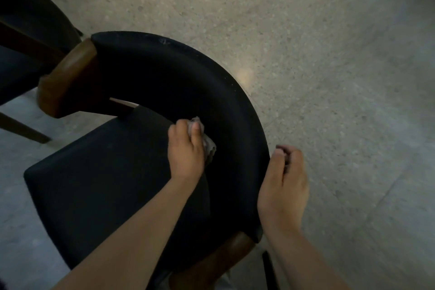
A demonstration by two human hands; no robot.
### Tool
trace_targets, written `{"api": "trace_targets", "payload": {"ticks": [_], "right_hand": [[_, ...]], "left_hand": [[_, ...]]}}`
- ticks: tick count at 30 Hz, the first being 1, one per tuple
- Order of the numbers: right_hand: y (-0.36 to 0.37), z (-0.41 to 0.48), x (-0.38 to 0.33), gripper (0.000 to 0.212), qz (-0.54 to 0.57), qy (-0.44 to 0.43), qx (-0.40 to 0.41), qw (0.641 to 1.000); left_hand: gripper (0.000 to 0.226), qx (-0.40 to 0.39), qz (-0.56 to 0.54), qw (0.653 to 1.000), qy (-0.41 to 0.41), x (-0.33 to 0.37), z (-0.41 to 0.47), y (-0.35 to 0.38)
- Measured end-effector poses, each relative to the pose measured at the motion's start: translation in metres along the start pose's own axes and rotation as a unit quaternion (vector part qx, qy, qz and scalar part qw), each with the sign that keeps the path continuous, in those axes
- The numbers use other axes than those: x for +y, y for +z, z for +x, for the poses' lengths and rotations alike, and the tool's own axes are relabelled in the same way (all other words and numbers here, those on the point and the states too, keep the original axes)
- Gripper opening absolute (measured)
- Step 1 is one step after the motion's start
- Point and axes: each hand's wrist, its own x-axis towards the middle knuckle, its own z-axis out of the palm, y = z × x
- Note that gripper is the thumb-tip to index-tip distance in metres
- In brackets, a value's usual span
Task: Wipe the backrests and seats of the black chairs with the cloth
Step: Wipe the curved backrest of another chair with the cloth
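A black chair fills the middle of the view, with a curved padded backrest [188, 73] and a flat black seat [106, 183]. My left hand [186, 150] grips a crumpled grey cloth [209, 146] and presses it against the inner face of the backrest, just above the seat. My right hand [284, 183] is at the outer rim of the backrest on the right. Its fingers are curled and a bit of greyish fabric shows between them. The thumb lies close to the rim.
Brown wooden arm ends [68, 77] cap the backrest at the upper left and at the bottom [221, 263]. A second dark chair [26, 37] stands at the far left. Speckled terrazzo floor [329, 54] spreads to the right and behind.
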Motion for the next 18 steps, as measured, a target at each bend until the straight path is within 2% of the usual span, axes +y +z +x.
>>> {"api": "trace_targets", "payload": {"ticks": [7, 9, 11, 12, 14, 16, 18], "right_hand": [[0.025, 0.045, -0.018, 0.031, -0.049, -0.069, -0.045, 0.995], [0.028, 0.046, -0.012, 0.032, -0.048, -0.065, -0.042, 0.996], [0.028, 0.045, -0.01, 0.031, -0.046, -0.065, -0.04, 0.996], [0.027, 0.045, -0.01, 0.03, -0.045, -0.067, -0.041, 0.996], [0.028, 0.046, -0.011, 0.029, -0.04, -0.071, -0.041, 0.996], [0.028, 0.045, -0.01, 0.028, -0.039, -0.077, -0.037, 0.996], [0.028, 0.045, -0.01, 0.027, -0.033, -0.08, -0.033, 0.996]], "left_hand": [[0.03, 0.014, -0.014, 0.995, -0.094, -0.012, -0.006, 0.03], [0.034, -0.026, 0.021, 0.987, -0.157, -0.027, 0.0, 0.029], [0.038, -0.068, 0.085, 0.963, -0.245, -0.045, 0.005, 0.023], [0.037, -0.067, 0.094, 0.957, -0.265, -0.05, 0.006, 0.019], [0.03, -0.031, 0.051, 0.974, -0.218, -0.044, 0.01, 0.009], [0.024, 0.007, -0.012, 0.994, -0.107, -0.018, 0.012, -0.005], [0.019, 0.027, -0.057, 0.998, 0.002, 0.018, 0.012, -0.018]]}}
